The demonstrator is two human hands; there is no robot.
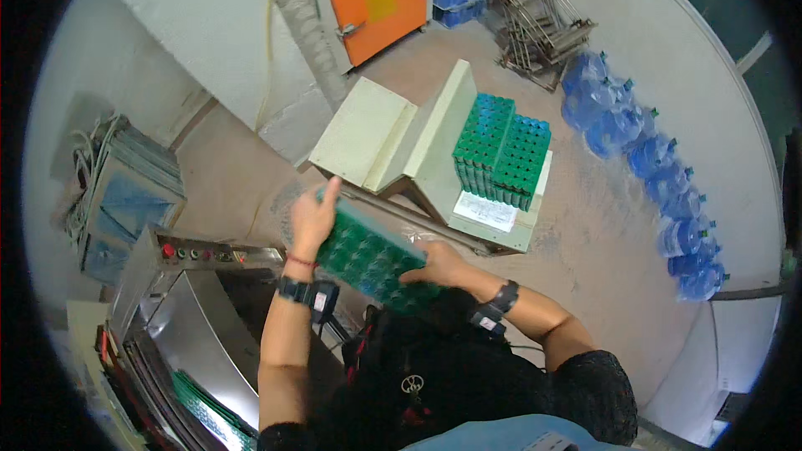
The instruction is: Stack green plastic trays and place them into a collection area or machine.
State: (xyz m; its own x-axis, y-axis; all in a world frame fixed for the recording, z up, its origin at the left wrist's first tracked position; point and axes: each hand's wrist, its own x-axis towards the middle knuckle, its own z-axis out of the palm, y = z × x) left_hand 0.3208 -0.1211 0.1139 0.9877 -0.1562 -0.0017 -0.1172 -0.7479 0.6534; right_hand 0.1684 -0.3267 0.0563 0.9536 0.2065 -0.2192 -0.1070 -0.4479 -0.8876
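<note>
A green panel [368, 255] with rows of round shapes is held tilted in front of my body. My left hand [311, 224] grips its upper left end, thumb along the edge. My right hand [439, 265] is closed on its right end, the fingers partly hidden by the panel. Beyond it, on a pale green stepped bench [426, 129], stand two stacks of similar green panels [501, 142], side by side with the left one higher. A printed white sheet [486, 210] lies in front of them on the bench.
At lower left stands a metal machine [205, 326] with a red button; a green sheet [205, 405] lies beside it. Blue water jugs [618, 125] line the right wall. Metal racks [543, 25], blue crates [458, 0] and an orange-doored cabinet [376, 8] stand at the back.
</note>
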